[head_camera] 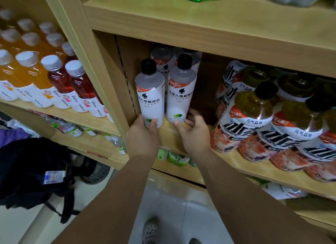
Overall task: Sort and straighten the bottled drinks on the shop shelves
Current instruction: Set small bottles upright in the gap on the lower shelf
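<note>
- Left hand (142, 137) is gripping the base of the left white bottle (150, 96), thumb across its front, centre of frame.
- Right hand (193, 132) is cupping the base of the right white bottle (181, 90): thumb tip at its lower front, curled fingers (190, 116) touching its right side.
- Both bottles are standing upright, just beside each other, at the left end of the wooden shelf (164, 132).
- Big dark-capped bottles (254, 120) are crowding right of frame.
- Red and orange drinks (60, 80) are sitting upper left.
</note>
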